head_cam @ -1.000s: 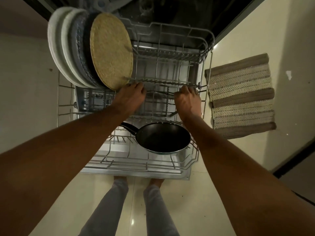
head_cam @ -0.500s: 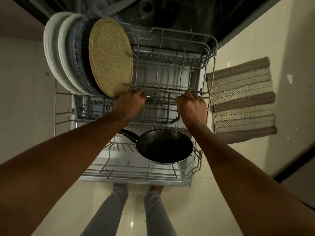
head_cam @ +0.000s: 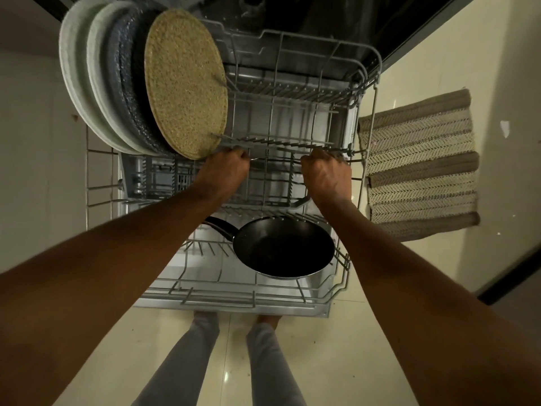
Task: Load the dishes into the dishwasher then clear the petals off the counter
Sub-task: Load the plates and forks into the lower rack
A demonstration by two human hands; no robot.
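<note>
The upper dishwasher rack (head_cam: 292,95) stood pulled out over the lower one, and the person held it by its near front rail with both hands. The left hand (head_cam: 224,171) had its fingers curled over the wire just beside the bottom edge of the woven tan round mat (head_cam: 186,83); the right hand (head_cam: 328,177) gripped the same rail farther right, near the rack's right corner, knuckles up and fingers hooked over the bar. At the left end of that rack the mat stood on edge, with two dark grey plates (head_cam: 126,80) behind it and two pale plates (head_cam: 79,71) behind those, all leaning the same way. Below and nearer, the lower rack (head_cam: 234,294) held a black frying pan (head_cam: 284,247) lying open side up toward its right side, the handle pointing left under the left forearm. Beyond the racks the dark dishwasher cavity (head_cam: 322,22) gaped open. On the pale tiled floor (head_cam: 351,361) to the right lay a striped woven rug (head_cam: 418,165), well apart from the pan, and the person's grey-trousered legs (head_cam: 263,364) stood just at the lower rack's near edge.
</note>
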